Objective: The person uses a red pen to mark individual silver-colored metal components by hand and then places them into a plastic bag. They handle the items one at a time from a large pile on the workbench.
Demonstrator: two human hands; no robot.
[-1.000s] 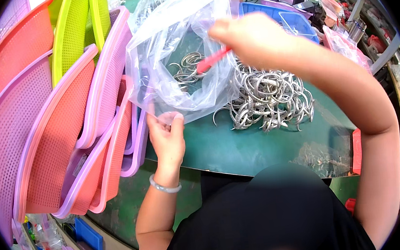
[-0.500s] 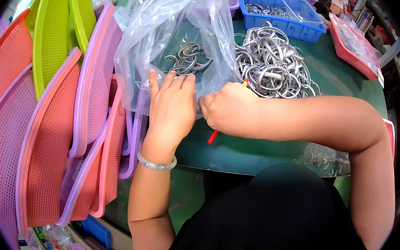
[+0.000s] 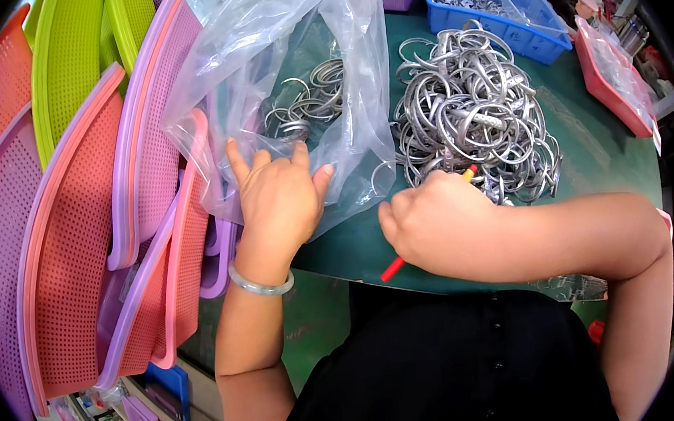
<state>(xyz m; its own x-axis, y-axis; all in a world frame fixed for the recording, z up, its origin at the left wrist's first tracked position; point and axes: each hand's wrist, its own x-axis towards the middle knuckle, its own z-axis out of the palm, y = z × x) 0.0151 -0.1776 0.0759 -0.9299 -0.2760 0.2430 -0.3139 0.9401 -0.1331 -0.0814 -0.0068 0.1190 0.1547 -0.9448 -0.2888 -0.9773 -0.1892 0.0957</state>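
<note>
A large clear plastic bag [image 3: 206,86] stands open on the green table, with several silvery metal rings [image 3: 326,83] lying inside it. My left hand [image 3: 281,199] rests on the bag's near edge, its fingers spread and a bangle [image 3: 262,284] round the wrist. To the right, a big heap of similar metal rings [image 3: 472,110] is piled on the table. My right hand [image 3: 446,221] is closed round a slim red pen [image 3: 393,269], whose yellow and red other end sticks out above the fist. That hand is at the heap's near side. One lone ring [image 3: 383,177] shows at the bag's right lower edge.
Stacked pink, purple and green perforated baskets [image 3: 74,233] crowd the left side. Behind the heap stands a blue bin [image 3: 531,47] of small metal pieces. A pink tray [image 3: 608,98] with plastic bags sits at the table's right edge.
My right hand, still round the pen, has moved right and nearer to me, away from the bag. My left hand's fingers have spread. The rings in the bag lie differently, and the view has shifted slightly.
</note>
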